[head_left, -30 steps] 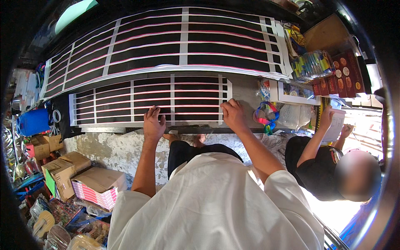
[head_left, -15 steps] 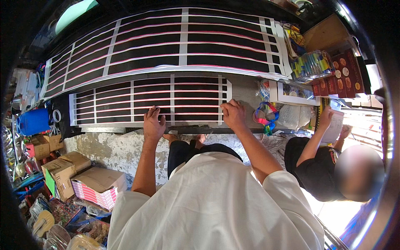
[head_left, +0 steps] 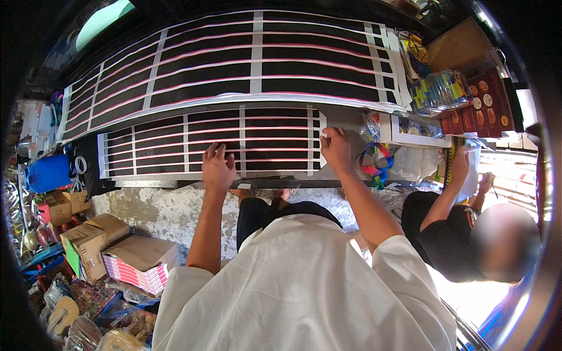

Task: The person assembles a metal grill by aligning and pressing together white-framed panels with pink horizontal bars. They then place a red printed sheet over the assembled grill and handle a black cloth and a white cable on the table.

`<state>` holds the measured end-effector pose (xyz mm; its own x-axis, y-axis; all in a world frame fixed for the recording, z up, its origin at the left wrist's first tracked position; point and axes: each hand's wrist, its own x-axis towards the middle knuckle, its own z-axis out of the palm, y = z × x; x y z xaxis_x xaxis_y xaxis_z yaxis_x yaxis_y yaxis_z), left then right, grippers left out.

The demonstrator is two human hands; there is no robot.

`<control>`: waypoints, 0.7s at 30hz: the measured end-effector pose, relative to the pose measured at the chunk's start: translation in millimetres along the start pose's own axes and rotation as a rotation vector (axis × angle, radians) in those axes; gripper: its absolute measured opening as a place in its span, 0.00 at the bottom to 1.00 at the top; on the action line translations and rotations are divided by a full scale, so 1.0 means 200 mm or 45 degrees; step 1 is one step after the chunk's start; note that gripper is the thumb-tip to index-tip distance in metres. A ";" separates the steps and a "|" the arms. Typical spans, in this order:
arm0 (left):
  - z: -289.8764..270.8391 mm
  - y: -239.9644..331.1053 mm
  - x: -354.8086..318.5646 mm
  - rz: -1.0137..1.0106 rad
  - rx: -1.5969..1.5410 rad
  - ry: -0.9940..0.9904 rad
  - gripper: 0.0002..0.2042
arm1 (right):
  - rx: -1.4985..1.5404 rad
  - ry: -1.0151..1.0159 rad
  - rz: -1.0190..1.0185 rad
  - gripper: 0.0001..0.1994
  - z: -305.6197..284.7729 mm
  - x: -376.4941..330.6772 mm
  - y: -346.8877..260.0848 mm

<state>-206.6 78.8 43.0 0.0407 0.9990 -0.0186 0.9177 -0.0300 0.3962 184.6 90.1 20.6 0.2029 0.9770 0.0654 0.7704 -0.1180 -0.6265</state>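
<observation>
As the head view shows, one small black-and-white striped sheet (head_left: 212, 130) lies nearest the person. Over its front edge, the left hand (head_left: 219, 169) is half open, holding nothing visible; at its right end, the right hand (head_left: 335, 150) curls, its grip unclear. Beyond the sheet lies one larger striped stack (head_left: 205, 61); rightward, one co-worker (head_left: 439, 237).

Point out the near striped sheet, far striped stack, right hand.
Near striped sheet (head_left: 212, 134): head view, around mid-sheet.
Far striped stack (head_left: 206, 62): head view, on its top sheet.
Right hand (head_left: 336, 148): head view, back of the hand.
</observation>
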 end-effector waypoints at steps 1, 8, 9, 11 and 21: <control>0.01 0.03 0.02 0.081 0.019 0.042 0.23 | -0.035 0.022 -0.031 0.11 0.01 0.01 -0.01; 0.10 0.11 0.09 0.229 0.107 -0.100 0.26 | -0.190 0.010 -0.148 0.13 0.04 0.03 -0.06; 0.11 0.11 0.10 0.236 0.104 -0.106 0.26 | -0.218 -0.013 -0.108 0.13 0.04 0.03 -0.07; 0.13 0.11 0.10 0.256 0.107 -0.113 0.27 | -0.182 0.017 -0.113 0.12 0.06 0.03 -0.07; 0.14 0.13 0.10 0.148 0.274 -0.288 0.28 | 0.060 0.095 0.150 0.09 0.18 0.08 -0.04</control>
<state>-170.1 96.2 26.7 0.2142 0.9566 -0.1974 0.9632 -0.1734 0.2053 160.6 113.6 -0.4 0.3362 0.9407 0.0459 0.7095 -0.2209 -0.6691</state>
